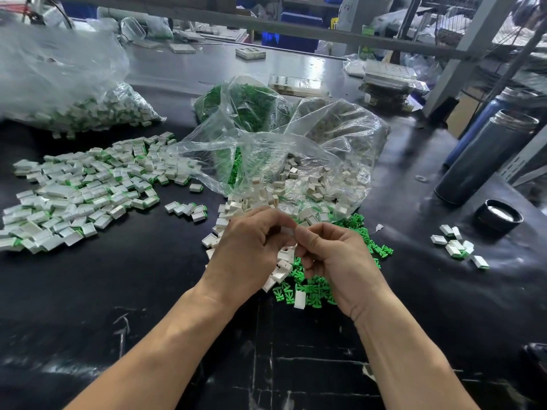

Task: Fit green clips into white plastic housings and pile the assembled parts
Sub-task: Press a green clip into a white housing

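Head view: black desk [148, 291] bearing, left of the central clear bag [296, 155] of white housings, a broad pile of assembled parts [80, 187], with loose white housings [233, 211] at the bag's mouth and green clips [313, 288] scattered just below it. Directly below the bag's mouth, the left hand [251, 247] and right hand [334, 255] meet, each grip curled and pinching one small white housing [287, 231] between the fingertips; whether a clip sits in it cannot be told.

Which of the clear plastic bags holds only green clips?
The bag of green clips at centre back, behind the open bag of white housings. The far-left bag holds assembled white-and-green parts.
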{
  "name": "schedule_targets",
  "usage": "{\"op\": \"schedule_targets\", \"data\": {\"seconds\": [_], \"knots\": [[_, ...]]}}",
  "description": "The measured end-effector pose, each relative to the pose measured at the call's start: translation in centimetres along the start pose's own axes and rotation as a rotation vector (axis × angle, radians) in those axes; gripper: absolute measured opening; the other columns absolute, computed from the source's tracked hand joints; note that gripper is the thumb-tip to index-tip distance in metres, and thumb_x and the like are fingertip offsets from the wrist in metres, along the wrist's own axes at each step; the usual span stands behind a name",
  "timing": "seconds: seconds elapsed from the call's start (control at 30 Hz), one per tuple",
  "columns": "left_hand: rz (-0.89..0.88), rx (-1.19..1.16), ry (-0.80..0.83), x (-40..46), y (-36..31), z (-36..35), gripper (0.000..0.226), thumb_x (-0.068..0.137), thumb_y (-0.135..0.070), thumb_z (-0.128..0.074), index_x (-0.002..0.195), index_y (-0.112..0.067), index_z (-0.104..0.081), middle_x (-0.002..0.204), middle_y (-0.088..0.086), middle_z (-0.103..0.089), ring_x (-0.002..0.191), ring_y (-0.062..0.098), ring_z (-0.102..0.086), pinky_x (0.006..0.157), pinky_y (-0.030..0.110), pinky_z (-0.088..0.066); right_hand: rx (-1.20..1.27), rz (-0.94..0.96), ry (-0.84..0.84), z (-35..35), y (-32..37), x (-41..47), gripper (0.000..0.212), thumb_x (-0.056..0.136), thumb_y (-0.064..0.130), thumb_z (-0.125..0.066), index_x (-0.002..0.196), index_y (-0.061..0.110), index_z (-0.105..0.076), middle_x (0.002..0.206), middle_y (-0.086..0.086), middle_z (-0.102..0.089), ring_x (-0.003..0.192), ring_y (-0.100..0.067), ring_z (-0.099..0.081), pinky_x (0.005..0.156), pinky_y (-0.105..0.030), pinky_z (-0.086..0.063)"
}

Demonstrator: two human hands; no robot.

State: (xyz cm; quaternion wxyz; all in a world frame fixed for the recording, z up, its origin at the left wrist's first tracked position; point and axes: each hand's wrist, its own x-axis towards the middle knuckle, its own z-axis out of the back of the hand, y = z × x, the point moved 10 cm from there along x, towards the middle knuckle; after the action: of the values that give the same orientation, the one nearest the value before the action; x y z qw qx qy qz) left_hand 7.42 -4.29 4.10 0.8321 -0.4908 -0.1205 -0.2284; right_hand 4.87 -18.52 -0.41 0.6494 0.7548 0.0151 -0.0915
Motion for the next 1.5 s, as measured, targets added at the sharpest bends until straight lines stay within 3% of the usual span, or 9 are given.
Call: {"op": "schedule_targets", "data": {"seconds": [0.1,0.27,0.47,0.7,1.0,1.13,1.23,1.4,1.5], "knots": [[0.058,-0.098,-0.031,0.0,0.3,0.2,0.026,0.086,-0.007,-0.08,0.097,-0.029,-0.074,0.089,-0.017,-0.07,0.083,0.0,-0.065,0.074,0.01,-0.048,0.032,0.032,-0.003,0.2,0.7,0.1,0.019,0.095,0.019,-0.069,0.081,0.007,-0.074,0.069,-0.009,-0.067,0.054,-0.017,-0.054,0.047,-0.026,-0.048],[0.127,-0.263,-0.08,-0.1,0.5,0.5,0.025,0.086,-0.007,-0.08,0.097,-0.028,-0.072,0.088,-0.012,-0.072,0.079,0.006,-0.067,0.073,0.02,-0.054,0.076,0.083,0.059,-1.0,1.0,-0.2,0.031,0.093,0.035,-0.066,0.09,0.005,-0.075,0.077,-0.01,-0.069,0.059,-0.017,-0.057,0.049,-0.026,-0.048],[0.16,-0.289,-0.042,0.0,0.6,0.3,0.019,0.089,-0.017,-0.079,0.104,-0.027,-0.073,0.094,-0.01,-0.073,0.082,0.01,-0.068,0.075,0.033,-0.058,-0.065,0.217,0.006,-0.3,2.3,-0.3,0.022,0.087,0.036,-0.071,0.083,0.016,-0.079,0.074,-0.004,-0.07,0.059,-0.014,-0.056,0.049,-0.024,-0.048],[0.174,-0.332,0.02,0.2,0.5,0.1,0.016,0.089,-0.005,-0.075,0.101,-0.015,-0.078,0.094,-0.006,-0.077,0.089,0.008,-0.072,0.082,0.024,-0.058,-0.109,0.253,-0.039,0.1,2.8,-0.4,0.028,0.08,0.039,-0.076,0.083,0.011,-0.076,0.072,-0.005,-0.07,0.058,-0.015,-0.056,0.049,-0.026,-0.048],[0.062,-0.247,0.014,0.0,-0.7,-0.1,0.016,0.085,-0.01,-0.081,0.092,-0.023,-0.073,0.097,-0.008,-0.065,0.086,0.015,-0.063,0.079,0.024,-0.051,-0.146,0.161,-0.042,-0.9,1.9,-0.7,0.071,0.098,0.072,-0.037,0.077,0.013,-0.071,0.069,-0.007,-0.068,0.055,-0.02,-0.053,0.042,-0.027,-0.038],[0.022,-0.231,0.039,-0.2,-1.3,-0.7,0.018,0.086,-0.012,-0.08,0.091,-0.027,-0.073,0.101,-0.015,-0.063,0.094,0.011,-0.064,0.083,0.018,-0.046,-0.177,0.144,-0.03,-1.8,1.9,-1.0,0.068,0.106,0.061,-0.033,0.062,0.028,-0.072,0.059,-0.007,-0.055,0.046,-0.011,-0.044,0.04,-0.021,-0.032],[-0.012,-0.233,0.038,-0.3,-1.7,-0.8,0.017,0.087,-0.011,-0.08,0.093,-0.025,-0.073,0.102,-0.013,-0.064,0.096,0.011,-0.066,0.083,0.019,-0.049,-0.129,0.141,-0.012,-2.3,1.8,-1.2,0.07,0.112,0.047,-0.03,0.056,0.038,-0.072,0.049,0.012,-0.057,0.042,0.002,-0.05,0.04,-0.01,-0.035],[-0.025,-0.236,0.02,-0.3,-2.0,-0.8,0.014,0.087,-0.014,-0.08,0.094,-0.025,-0.073,0.101,-0.014,-0.065,0.094,0.013,-0.066,0.081,0.022,-0.052,-0.081,0.183,-0.044,-2.0,1.6,-0.9,0.066,0.108,0.05,-0.03,0.054,0.037,-0.067,0.049,0.013,-0.04,0.042,-0.003,-0.035,0.041,-0.013,-0.032],[-0.021,-0.217,0.012,-0.3,-2.0,-0.9,0.011,0.088,-0.016,-0.08,0.094,-0.022,-0.073,0.101,-0.016,-0.064,0.092,0.012,-0.065,0.077,0.015,-0.049,-0.053,0.209,-0.058,-1.9,1.4,-0.7,0.069,0.112,0.041,-0.029,0.059,0.038,-0.073,0.048,0.017,-0.055,0.044,0.003,-0.053,0.046,-0.008,-0.04]]}}
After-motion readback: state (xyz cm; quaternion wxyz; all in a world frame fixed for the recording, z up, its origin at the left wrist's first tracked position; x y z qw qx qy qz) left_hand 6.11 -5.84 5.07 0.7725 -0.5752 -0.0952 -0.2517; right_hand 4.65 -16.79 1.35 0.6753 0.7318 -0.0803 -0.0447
